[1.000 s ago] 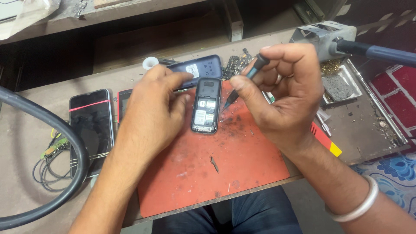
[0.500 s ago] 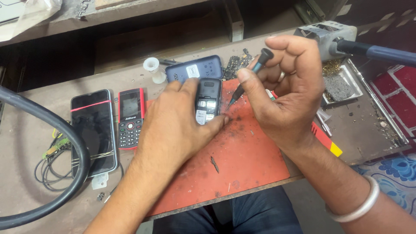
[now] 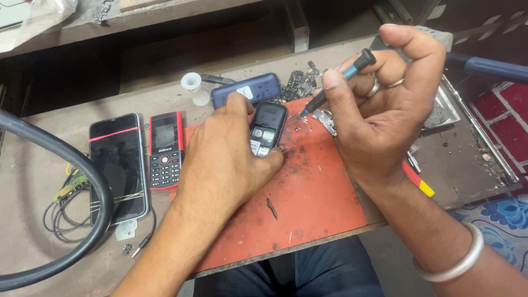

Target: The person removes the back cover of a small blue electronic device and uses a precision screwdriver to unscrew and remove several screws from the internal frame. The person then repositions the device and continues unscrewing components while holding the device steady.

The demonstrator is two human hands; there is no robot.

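A small black opened phone point(image 3: 267, 128) lies face down on a red work mat point(image 3: 308, 203). My left hand point(image 3: 225, 159) rests over it, fingers pressing its left edge and lower end to hold it. My right hand point(image 3: 385, 104) grips a thin dark screwdriver point(image 3: 335, 82) between thumb and fingers, its tip hovering just right of the phone's top corner, not touching. A dark blue phone back cover point(image 3: 247, 89) lies just behind the phone.
A red keypad phone point(image 3: 165, 149) and a black smartphone point(image 3: 117, 165) lie left of the mat. A thick black hose point(image 3: 82, 181) and thin wires point(image 3: 60, 214) curl at far left. A metal tray point(image 3: 445, 110), a white spool point(image 3: 192, 88) and loose parts point(image 3: 300, 82) sit behind.
My left hand slid down and right, uncovering the red keypad phone. My right hand lifted the screwdriver slightly away from the phone.
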